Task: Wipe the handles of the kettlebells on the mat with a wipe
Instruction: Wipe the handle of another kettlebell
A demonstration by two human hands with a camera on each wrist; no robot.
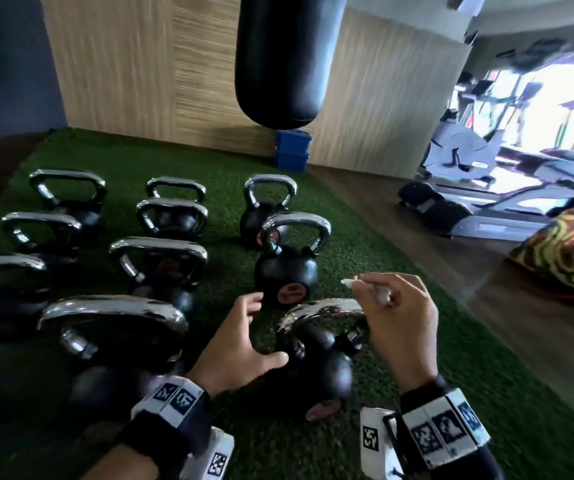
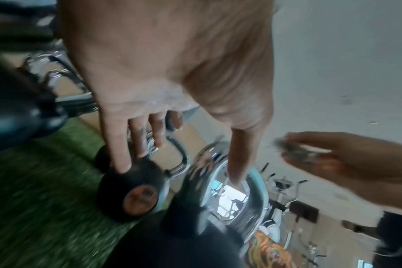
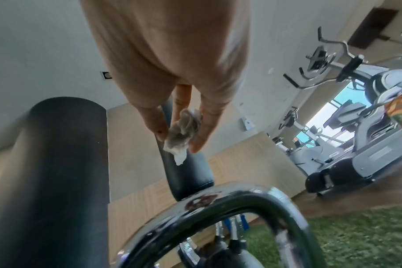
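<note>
Kettlebells (image 1: pixel 161 233) stand in rows on the green mat (image 1: pixel 365 244), seen from the head camera; the nearest kettlebell (image 1: pixel 323 362) sits at 6 o'clock between both hands. Left hand (image 1: pixel 240 351) hovers beside its handle (image 1: pixel 320 311), fingers released. Left wrist view: spread fingers (image 2: pixel 117 145) hang above the chrome handle. Right wrist view: right hand (image 3: pixel 172 72) pinches a crumpled wipe (image 3: pixel 181 134) over the handle.

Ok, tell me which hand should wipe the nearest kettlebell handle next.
Right. The right hand already pinches the wipe just above that chrome handle. The left hand is open, holds nothing and sits beside the kettlebell.
</note>
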